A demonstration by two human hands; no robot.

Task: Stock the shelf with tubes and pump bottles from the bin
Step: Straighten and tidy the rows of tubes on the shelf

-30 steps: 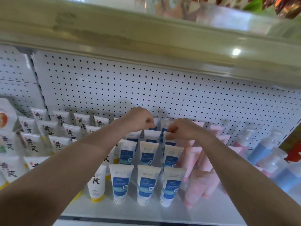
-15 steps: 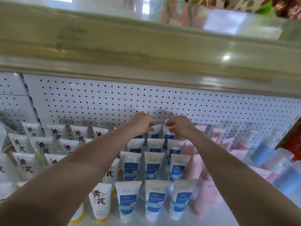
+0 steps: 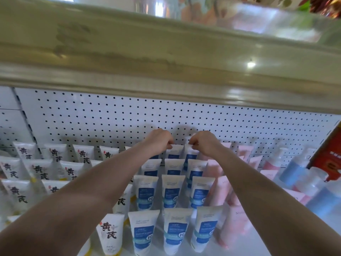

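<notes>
Little changes: the left hand [image 3: 160, 141] and right hand [image 3: 205, 143] still each pinch the top of one of two back-row tubes [image 3: 174, 154] on the shelf [image 3: 246, 245] by the pegboard [image 3: 110, 117]; this row seems nearly settled.

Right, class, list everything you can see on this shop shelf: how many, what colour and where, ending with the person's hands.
white plastic tubes with blue labels: three columns, about four deep, shelf centre
white plastic tubes with black characters and yellow caps: many, count unclear, left side
pink plastic tubes: several, right of the blue-labelled ones
pump bottles: several, blue or pink contents, blurred, far right
red box: one, right edge
white pegboard back panel: one, behind the stock
beige upper shelf: one, overhead
white shelf board: one, under the stock
left hand: pinches the top of a back-row blue-labelled tube
right hand: pinches the top of the neighbouring back-row tube
</notes>
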